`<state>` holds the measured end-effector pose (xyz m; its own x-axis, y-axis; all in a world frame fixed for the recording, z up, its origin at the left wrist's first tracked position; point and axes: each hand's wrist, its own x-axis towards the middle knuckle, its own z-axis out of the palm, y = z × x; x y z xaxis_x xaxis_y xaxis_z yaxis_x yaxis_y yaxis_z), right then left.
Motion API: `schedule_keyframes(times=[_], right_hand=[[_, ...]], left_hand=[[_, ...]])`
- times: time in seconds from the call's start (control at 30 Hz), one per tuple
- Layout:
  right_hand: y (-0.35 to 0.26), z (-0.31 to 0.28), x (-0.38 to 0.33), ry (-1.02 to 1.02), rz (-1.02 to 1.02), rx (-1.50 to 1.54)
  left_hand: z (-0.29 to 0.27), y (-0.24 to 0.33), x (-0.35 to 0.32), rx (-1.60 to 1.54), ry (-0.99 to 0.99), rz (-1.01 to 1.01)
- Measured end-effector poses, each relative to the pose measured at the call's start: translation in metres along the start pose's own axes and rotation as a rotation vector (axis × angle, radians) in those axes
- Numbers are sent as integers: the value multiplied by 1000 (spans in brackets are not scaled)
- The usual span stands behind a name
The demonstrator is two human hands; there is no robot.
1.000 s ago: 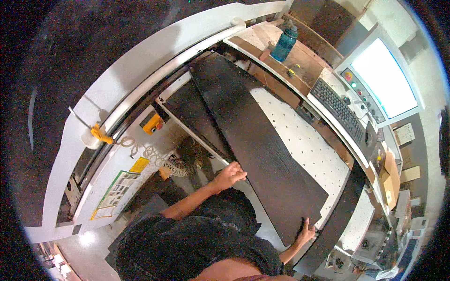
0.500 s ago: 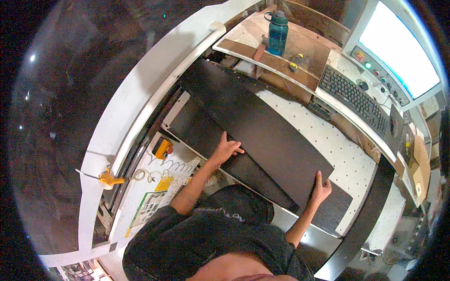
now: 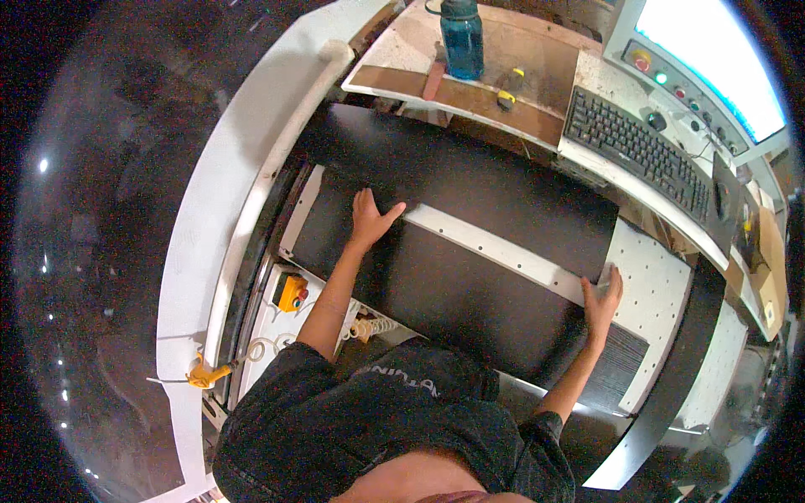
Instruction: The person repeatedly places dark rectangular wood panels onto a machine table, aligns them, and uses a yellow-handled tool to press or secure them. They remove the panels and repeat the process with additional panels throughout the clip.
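lettering point(image 3: 396, 379): 1 pale line across the front of the dark shirt point(image 3: 360, 432), distorted by folds. keyboard point(image 3: 639, 155): key legends too small to read. screen point(image 3: 713, 63): overexposed, content illegible. button panel point(image 3: 688, 97): markings too small to read.

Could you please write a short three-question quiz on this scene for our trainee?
1. True or false: the dark panels completely cover the white perforated surface.
2. In the picture, the teal bottle stands: (a) left of the keyboard; (b) right of it; (c) on top of it.
3. Which hand is nearer the yellow box with a red button?

Key: 1. False, white shows between and beside them. 2. a. 3. The person's left hand.
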<state>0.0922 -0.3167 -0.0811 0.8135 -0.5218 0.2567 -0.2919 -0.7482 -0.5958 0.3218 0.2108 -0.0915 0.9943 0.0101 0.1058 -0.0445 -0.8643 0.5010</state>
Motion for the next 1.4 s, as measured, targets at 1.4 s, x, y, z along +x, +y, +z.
schedule_keyframes(times=[1.4], right_hand=[[-6,48,63,-250,-240,179]], left_hand=[[-8,-23,58,233,217,34]])
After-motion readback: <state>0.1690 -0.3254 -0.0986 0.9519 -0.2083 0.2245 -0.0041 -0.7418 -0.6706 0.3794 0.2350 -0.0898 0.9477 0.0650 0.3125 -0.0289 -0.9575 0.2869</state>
